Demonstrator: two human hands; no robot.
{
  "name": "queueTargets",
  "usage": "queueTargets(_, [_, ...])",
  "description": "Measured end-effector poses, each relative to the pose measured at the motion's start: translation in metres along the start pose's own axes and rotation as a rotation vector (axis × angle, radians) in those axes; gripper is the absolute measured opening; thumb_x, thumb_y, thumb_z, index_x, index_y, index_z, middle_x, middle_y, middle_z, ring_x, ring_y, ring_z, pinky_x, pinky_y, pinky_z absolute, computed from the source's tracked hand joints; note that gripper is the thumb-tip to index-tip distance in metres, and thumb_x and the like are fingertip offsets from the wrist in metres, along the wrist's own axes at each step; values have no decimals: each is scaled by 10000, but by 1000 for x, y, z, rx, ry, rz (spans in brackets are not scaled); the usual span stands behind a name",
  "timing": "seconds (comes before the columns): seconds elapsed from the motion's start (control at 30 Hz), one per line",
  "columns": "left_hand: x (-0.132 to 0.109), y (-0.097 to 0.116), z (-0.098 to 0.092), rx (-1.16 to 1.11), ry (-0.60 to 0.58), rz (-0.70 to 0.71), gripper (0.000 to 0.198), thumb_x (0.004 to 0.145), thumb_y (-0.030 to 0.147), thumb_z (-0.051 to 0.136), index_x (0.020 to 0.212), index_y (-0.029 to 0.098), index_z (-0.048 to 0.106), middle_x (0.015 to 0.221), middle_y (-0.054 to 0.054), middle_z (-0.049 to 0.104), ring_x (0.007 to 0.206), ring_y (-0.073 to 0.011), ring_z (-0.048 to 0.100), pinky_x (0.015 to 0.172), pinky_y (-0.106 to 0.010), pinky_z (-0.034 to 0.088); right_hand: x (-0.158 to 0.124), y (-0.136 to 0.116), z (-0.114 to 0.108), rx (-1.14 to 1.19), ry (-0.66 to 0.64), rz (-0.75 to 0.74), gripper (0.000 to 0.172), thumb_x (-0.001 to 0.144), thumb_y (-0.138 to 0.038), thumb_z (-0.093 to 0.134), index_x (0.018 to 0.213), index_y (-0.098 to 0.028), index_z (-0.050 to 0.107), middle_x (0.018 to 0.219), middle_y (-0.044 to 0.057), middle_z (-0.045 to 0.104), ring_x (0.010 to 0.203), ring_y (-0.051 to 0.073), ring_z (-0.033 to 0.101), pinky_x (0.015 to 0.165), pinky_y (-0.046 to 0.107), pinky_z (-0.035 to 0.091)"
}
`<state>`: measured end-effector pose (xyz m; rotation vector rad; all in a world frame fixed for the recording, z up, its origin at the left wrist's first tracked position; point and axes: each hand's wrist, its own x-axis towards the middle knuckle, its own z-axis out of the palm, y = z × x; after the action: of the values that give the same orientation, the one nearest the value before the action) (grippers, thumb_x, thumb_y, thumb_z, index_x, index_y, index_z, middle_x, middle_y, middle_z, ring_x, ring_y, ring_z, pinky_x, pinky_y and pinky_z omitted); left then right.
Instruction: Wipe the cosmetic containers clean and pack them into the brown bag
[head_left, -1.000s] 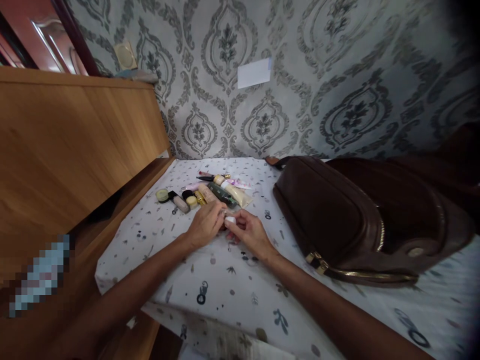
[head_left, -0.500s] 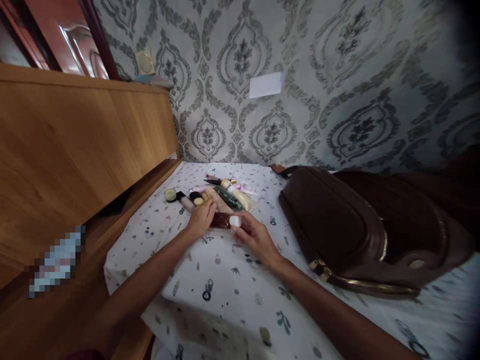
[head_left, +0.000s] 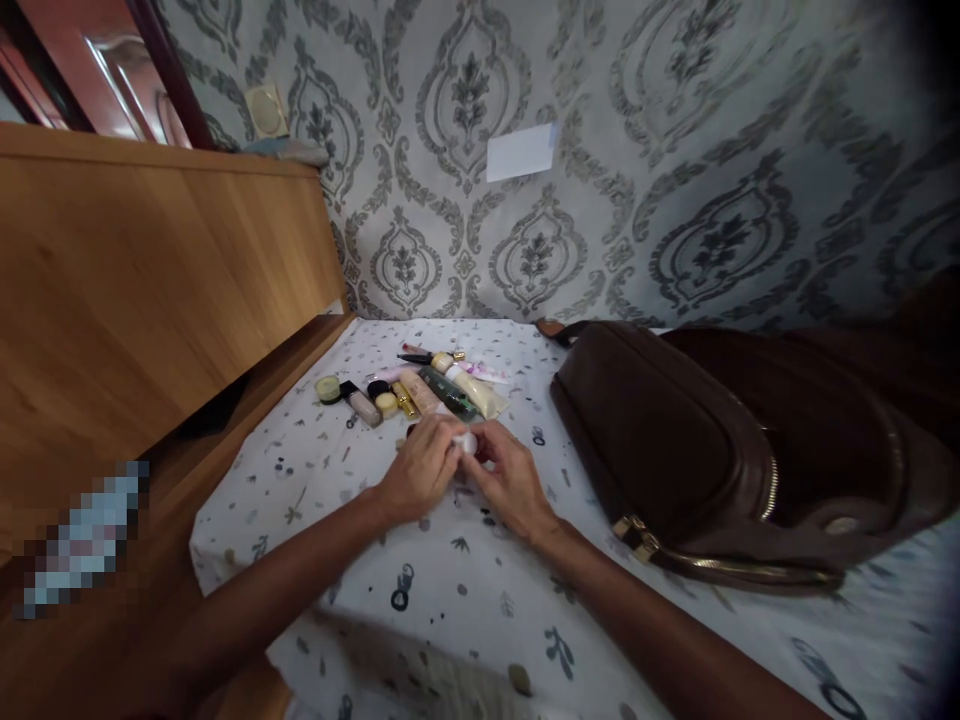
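My left hand (head_left: 421, 468) is wrapped over a brown bottle and hides almost all of its body. The bottle's white cap (head_left: 468, 441) sticks out on the right, between my two hands. Thumb and fingers of my right hand (head_left: 511, 478) are closed at this cap. Just beyond my hands lies a loose group of cosmetics: a pinkish tube (head_left: 420, 391), a dark green tube (head_left: 448, 393), a cream-coloured tube with a white cap (head_left: 480, 391), a gold tube (head_left: 404, 400), a small yellowish jar (head_left: 386, 404) and a bottle with a black cap (head_left: 363, 404).
A large dark brown leather bag (head_left: 660, 430) with gold zips stands unzipped on the right of the patterned sheet (head_left: 450, 620). A round greenish jar (head_left: 328, 389) lies at the group's left end. Along the left runs a wooden panel (head_left: 165, 270); patterned wallpaper (head_left: 420, 200) covers the back.
My left hand has slid right along the brown bottle, covering most of it. Both hands have come together around the white cap. The view has shifted slightly.
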<state>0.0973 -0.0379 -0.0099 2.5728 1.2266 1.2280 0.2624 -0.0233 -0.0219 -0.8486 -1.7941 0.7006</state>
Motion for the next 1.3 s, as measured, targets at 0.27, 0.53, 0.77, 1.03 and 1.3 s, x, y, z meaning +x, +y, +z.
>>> queueTargets(0.27, [2, -39, -5, -3, -53, -164, 269, 1020, 307, 313, 1114, 188, 536, 1032, -103, 637, 992, -229, 591, 902, -380, 474, 6, 10, -2, 103, 52, 127, 244, 883, -419, 594, 1002, -215, 656, 904, 52, 658, 737, 190, 584, 677, 312, 482])
queueTargets(0.53, [3, -53, -3, -17, 10, -300, 277, 1025, 337, 303, 975, 194, 535, 859, -54, 644, 813, -201, 613, 747, -323, 470, 7, 15, 1, 172, 40, 90, 285, 824, -421, 670, 1047, -247, 699, 989, 79, 620, 876, 237, 629, 752, 364, 548])
queueTargets(0.77, [6, -35, -16, 21, 128, -344, 246, 1014, 339, 350, 1098, 181, 519, 982, -90, 647, 907, -235, 613, 810, -361, 463, 6, -1, -3, 203, 21, 212, 303, 852, -492, 625, 910, -197, 665, 717, 28, 627, 593, 166, 541, 528, 282, 457])
queueTargets(1.03, [3, 5, -7, 123, -111, 14, 340, 1023, 278, 321, 1273, 189, 533, 1148, -125, 645, 1072, -268, 582, 938, -430, 462, 4, -1, -5, 319, -33, 294, 396, 769, -592, 684, 843, -205, 645, 689, 6, 631, 559, 149, 534, 526, 280, 456])
queueTargets(1.3, [-18, -34, -8, 75, -152, -132, 361, 1018, 297, 350, 1306, 194, 541, 1227, -126, 630, 1139, -258, 581, 1002, -426, 485, -2, 15, -12, 464, 1, 448, 401, 708, -504, 767, 950, -201, 662, 681, -10, 637, 613, 157, 588, 616, 300, 496])
